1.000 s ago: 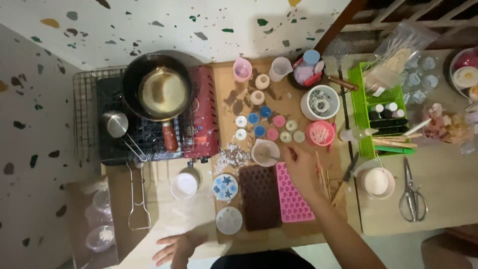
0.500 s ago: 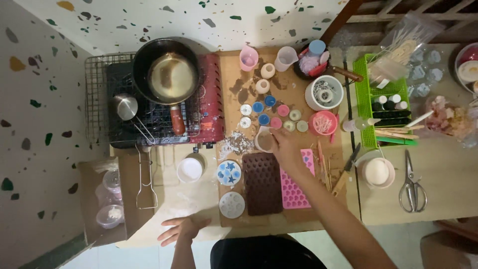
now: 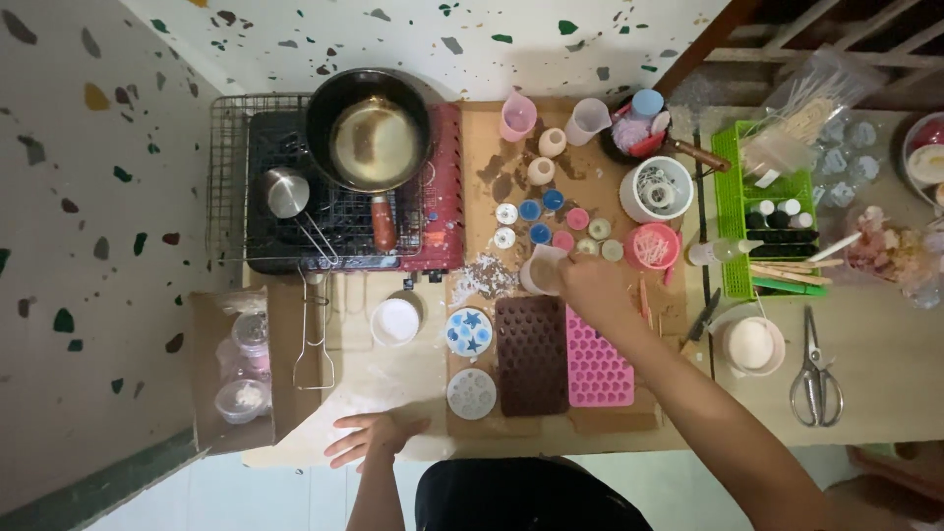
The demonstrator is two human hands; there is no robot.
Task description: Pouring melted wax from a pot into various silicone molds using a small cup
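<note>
My right hand [image 3: 592, 286] reaches across the brown board and closes around a small white cup [image 3: 538, 268] with brownish contents. Just below it lie a brown silicone mould [image 3: 531, 355] and a pink heart mould [image 3: 596, 366]. My left hand [image 3: 372, 438] rests flat with fingers spread on the pale table surface near the front edge, holding nothing. A round blue star mould [image 3: 468, 331] and a round clear mould [image 3: 472, 393] sit between the two hands.
A portable stove [image 3: 339, 216] at the left carries a dark pan [image 3: 369, 133] and a small metal ladle [image 3: 288, 195]. Small tins and cups [image 3: 551, 224] line the board's middle. A green basket [image 3: 759, 211], scissors [image 3: 814, 369], tongs [image 3: 315, 334] and a white cup [image 3: 394, 321] stand around.
My right hand moved from beside the wooden sticks up and left onto the small white cup. The left hand stayed flat on the table. The view shifted rightward.
</note>
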